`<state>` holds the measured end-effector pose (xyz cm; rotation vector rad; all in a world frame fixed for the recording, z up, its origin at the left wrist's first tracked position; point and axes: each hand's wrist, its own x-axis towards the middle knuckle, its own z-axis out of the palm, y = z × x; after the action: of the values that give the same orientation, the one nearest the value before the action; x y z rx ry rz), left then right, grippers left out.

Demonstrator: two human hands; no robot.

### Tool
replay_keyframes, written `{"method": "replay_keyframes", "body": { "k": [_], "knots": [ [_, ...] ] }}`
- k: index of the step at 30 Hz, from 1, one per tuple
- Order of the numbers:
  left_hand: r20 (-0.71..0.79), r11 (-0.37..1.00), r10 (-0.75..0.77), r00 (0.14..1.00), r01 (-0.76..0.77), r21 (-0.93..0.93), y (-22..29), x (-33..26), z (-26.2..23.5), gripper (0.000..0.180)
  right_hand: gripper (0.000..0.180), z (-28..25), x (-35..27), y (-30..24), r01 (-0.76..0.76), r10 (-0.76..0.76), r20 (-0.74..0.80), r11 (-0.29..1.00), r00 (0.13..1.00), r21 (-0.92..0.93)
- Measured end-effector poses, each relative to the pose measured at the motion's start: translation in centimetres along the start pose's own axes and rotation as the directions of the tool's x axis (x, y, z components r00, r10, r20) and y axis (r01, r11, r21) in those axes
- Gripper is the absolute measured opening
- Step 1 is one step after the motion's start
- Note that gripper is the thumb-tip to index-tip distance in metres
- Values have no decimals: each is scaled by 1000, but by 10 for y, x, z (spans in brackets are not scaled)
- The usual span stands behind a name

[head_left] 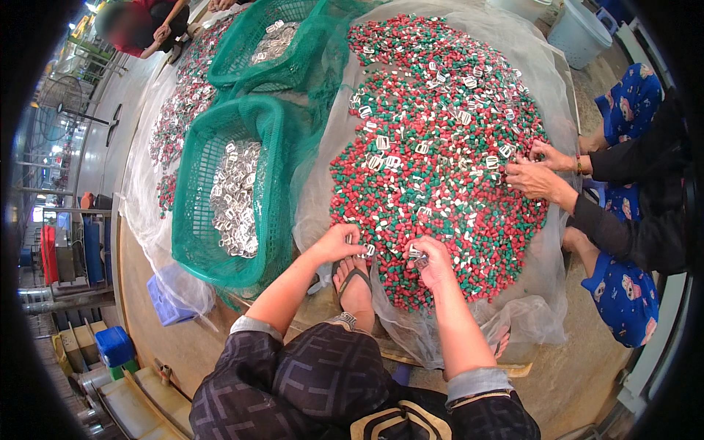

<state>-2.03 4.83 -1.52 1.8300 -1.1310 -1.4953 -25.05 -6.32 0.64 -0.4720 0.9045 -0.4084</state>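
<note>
A wide heap of small red, green and white pieces (440,220) lies on a pale mesh sheet (315,183), with flat slotted metal buckles (382,142) strewn among them. At the heap's near left edge, my left hand (339,243) has its fingers closed on a silvery buckle (369,251). My right hand (431,262) is curled around a few metal buckles (418,257) just above the near part of the heap; its palm is hidden. To the left, a green plastic basket (192,183) draped with green netting holds a pile of buckles (236,198).
A second green basket (220,62) with buckles stands beyond the first. At the right, a co-worker's hands (539,176) touch the heap. Another person (136,26) is at the far left. A pale bucket (579,33) stands at the back right, and a blue stool (172,297) at left.
</note>
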Motion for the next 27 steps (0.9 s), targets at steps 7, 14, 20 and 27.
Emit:
{"method": "replay_keyframes", "body": {
  "k": [7,14,20,27],
  "knots": [
    [-109,814,192,975,-96,573,18,-11,27,31,1,-18,-5,-2,32,-25,-38,981,999,190],
    [-74,996,-77,994,73,-54,-1,-1,7,22,10,-15,-6,-5,18,-19,-14,999,1000,-40],
    [91,487,4,996,78,-870,28,-1,2,19,22,9,-5,19,242,-355,169,174,920,-954],
    [-306,984,115,945,-66,163,24,48,13,16,17,30,8,39,102,-422,282,-400,862,-911]
  ]
}}
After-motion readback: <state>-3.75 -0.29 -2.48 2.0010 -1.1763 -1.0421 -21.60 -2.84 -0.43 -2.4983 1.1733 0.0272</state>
